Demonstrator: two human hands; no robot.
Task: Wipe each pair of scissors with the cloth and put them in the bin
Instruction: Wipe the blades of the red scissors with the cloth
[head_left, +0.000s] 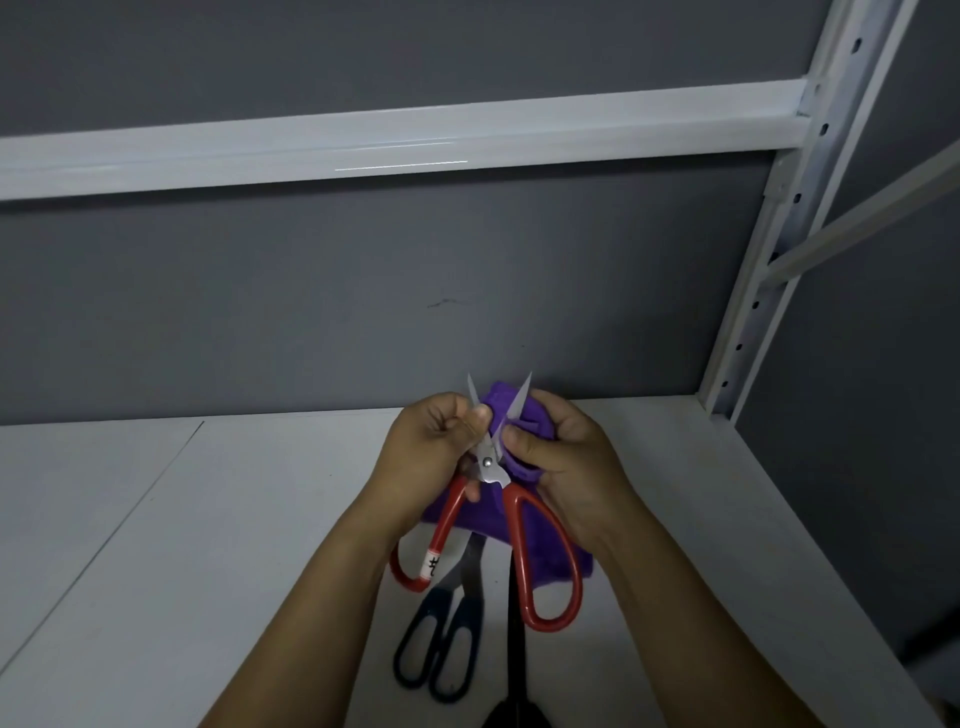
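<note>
Red-handled scissors (540, 561) are held up over the white shelf, blades spread and pointing away from me. My left hand (426, 452) pinches the left blade near the pivot. My right hand (566, 457) grips a purple cloth (561, 566) wrapped round the right blade; the cloth hangs down behind the handles. Black-handled scissors (441, 649) lie flat on the shelf below my hands. A second dark pair (517, 691) lies beside them, partly cut off by the frame's bottom edge. No bin is in view.
The white shelf surface (208, 545) runs left and right under a grey back wall. A white crossbeam (363, 145) spans above. A perforated metal upright (769, 249) stands at the right corner.
</note>
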